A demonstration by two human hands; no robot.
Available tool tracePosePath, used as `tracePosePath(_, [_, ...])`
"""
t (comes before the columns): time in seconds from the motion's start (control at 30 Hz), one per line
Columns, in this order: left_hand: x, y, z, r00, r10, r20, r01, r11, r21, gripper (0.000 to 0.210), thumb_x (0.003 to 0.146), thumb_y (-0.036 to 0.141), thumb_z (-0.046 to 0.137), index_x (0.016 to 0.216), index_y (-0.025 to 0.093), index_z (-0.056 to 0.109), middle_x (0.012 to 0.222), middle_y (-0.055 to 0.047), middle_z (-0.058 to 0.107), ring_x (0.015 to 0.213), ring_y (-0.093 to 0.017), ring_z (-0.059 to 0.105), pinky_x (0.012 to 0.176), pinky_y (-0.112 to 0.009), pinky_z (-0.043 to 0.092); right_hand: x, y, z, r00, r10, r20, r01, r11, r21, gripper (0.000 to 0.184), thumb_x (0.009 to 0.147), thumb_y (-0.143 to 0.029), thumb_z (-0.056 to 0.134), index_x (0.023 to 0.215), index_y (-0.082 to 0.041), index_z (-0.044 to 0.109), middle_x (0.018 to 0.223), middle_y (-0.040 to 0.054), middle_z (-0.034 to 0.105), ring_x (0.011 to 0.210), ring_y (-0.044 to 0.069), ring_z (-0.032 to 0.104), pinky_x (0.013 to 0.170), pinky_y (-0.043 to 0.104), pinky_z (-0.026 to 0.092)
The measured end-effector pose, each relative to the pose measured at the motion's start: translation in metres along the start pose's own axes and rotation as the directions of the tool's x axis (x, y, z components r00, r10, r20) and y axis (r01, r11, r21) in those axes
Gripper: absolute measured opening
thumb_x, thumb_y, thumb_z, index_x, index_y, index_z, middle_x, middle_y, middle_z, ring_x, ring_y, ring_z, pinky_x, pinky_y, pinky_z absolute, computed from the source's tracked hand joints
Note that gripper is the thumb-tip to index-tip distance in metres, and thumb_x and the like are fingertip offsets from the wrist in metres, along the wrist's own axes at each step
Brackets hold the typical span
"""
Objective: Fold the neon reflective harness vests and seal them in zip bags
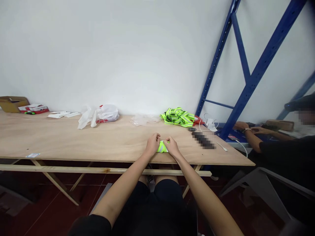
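Note:
A small folded bundle of yellow-green reflective fabric (162, 147) with silvery stripes lies on the wooden table (118, 144) near its front edge. My left hand (153, 143) grips the bundle's left side, fingers curled. On the right side, my right hand (171, 145) pinches the same fabric with thumb and fingers. Parts of the bundle are hidden under both hands. Farther back, toward the wall, sits a loose heap of the same kind of reflective strips (179, 117).
White plastic bags (108, 113), a clear bag (144, 120), white papers (63, 114) and a cardboard box (14, 104) line the back. A pixelated dark object (203, 140) and a white cable (221, 147) lie right. Beyond the blue rack post (246, 91) sits another person (285, 150).

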State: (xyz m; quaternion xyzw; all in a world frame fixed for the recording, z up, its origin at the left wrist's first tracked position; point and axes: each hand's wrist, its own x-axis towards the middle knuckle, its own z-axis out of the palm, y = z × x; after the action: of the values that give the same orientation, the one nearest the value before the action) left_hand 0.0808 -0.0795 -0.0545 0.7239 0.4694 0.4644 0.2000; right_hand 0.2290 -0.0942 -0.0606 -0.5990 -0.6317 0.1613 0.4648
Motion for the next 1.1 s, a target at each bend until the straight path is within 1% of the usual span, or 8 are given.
tracePosePath(0.23, [0.001, 0.003, -0.004, 0.997, 0.073, 0.029, -0.073, 0.997, 0.001, 0.016, 0.089, 0.011, 0.052, 0.097, 0.019, 0.063, 0.101, -0.007, 0.067, 0.092, -0.019, 0.063, 0.090, -0.036, 0.050, 0.006, -0.005, 0.005, 0.997, -0.066, 0.040, 0.065, 0.998, 0.020, 0.016, 0.080, -0.037, 0.050, 0.076, -0.022, 0.056, 0.079, 0.0044, 0.068, 0.077, 0.022, 0.061, 0.072, 0.032, 0.047])
tracePosePath(0.4, [0.001, 0.004, -0.006, 0.996, 0.078, 0.037, -0.074, 0.992, -0.106, 0.017, 0.085, 0.009, 0.054, 0.096, 0.019, 0.062, 0.099, -0.006, 0.065, 0.088, -0.017, 0.063, 0.086, -0.034, 0.052, -0.002, -0.010, -0.008, 0.944, -0.238, 0.226, 0.218, 0.970, 0.112, 0.034, 0.090, -0.041, 0.052, 0.114, -0.021, 0.066, 0.117, 0.0076, 0.073, 0.109, 0.023, 0.066, 0.096, 0.036, 0.049])
tracePosePath(0.5, [0.002, 0.004, -0.005, 0.998, 0.064, 0.015, -0.060, 0.979, -0.196, 0.020, 0.083, 0.009, 0.053, 0.099, 0.019, 0.061, 0.103, -0.006, 0.064, 0.089, -0.016, 0.062, 0.085, -0.033, 0.052, -0.006, -0.007, -0.015, 0.898, -0.309, 0.312, 0.296, 0.951, 0.090, 0.062, 0.081, -0.044, 0.068, 0.139, -0.023, 0.055, 0.136, 0.0103, 0.064, 0.122, 0.027, 0.062, 0.104, 0.042, 0.046])
tracePosePath(0.63, [0.006, -0.001, -0.002, 1.000, -0.003, -0.019, -0.003, 0.944, -0.329, 0.026, 0.077, 0.008, 0.053, 0.099, 0.018, 0.060, 0.103, -0.005, 0.064, 0.088, -0.015, 0.061, 0.084, -0.030, 0.051, -0.004, 0.000, -0.017, 0.844, -0.384, 0.374, 0.417, 0.909, -0.008, 0.099, 0.064, -0.044, 0.084, 0.151, -0.023, 0.042, 0.146, 0.0140, 0.055, 0.129, 0.034, 0.057, 0.106, 0.048, 0.046])
tracePosePath(0.8, [0.018, -0.016, 0.003, 0.979, -0.202, -0.030, 0.159, 0.845, -0.510, 0.031, 0.070, 0.009, 0.051, 0.099, 0.017, 0.056, 0.079, 0.000, 0.061, 0.071, -0.013, 0.060, 0.067, -0.024, 0.050, -0.001, -0.008, -0.017, 0.811, -0.419, 0.409, 0.486, 0.871, -0.072, 0.081, 0.073, -0.039, 0.079, 0.147, -0.023, 0.049, 0.142, 0.0126, 0.060, 0.123, 0.031, 0.062, 0.103, 0.046, 0.048])
tracePosePath(0.9, [0.025, -0.024, 0.006, 0.954, -0.297, -0.046, 0.216, 0.786, -0.579, 0.026, 0.070, 0.016, 0.054, 0.095, 0.017, 0.057, 0.079, -0.001, 0.060, 0.066, -0.012, 0.059, 0.062, -0.023, 0.048, 0.001, -0.018, -0.019, 0.794, -0.417, 0.443, 0.504, 0.859, -0.094, 0.070, 0.075, -0.039, 0.078, 0.140, -0.024, 0.058, 0.137, 0.0103, 0.064, 0.122, 0.031, 0.062, 0.105, 0.046, 0.047])
tracePosePath(1.0, [0.030, -0.027, 0.008, 0.945, -0.323, -0.056, 0.231, 0.777, -0.585, 0.023, 0.068, 0.023, 0.058, 0.090, 0.017, 0.058, 0.084, -0.003, 0.062, 0.069, -0.014, 0.062, 0.060, -0.023, 0.047, 0.004, -0.022, -0.018, 0.783, -0.407, 0.470, 0.489, 0.870, -0.061, 0.065, 0.074, -0.037, 0.080, 0.135, -0.025, 0.062, 0.137, 0.0081, 0.065, 0.124, 0.030, 0.061, 0.107, 0.045, 0.045])
tracePosePath(1.1, [0.039, -0.030, 0.006, 0.958, -0.278, -0.063, 0.211, 0.840, -0.500, 0.021, 0.073, 0.025, 0.056, 0.092, 0.017, 0.058, 0.093, -0.007, 0.066, 0.076, -0.016, 0.066, 0.064, -0.025, 0.050, 0.008, -0.021, -0.015, 0.802, -0.377, 0.464, 0.446, 0.894, -0.043, 0.062, 0.074, -0.035, 0.079, 0.133, -0.025, 0.063, 0.135, 0.0074, 0.066, 0.123, 0.030, 0.062, 0.107, 0.045, 0.045])
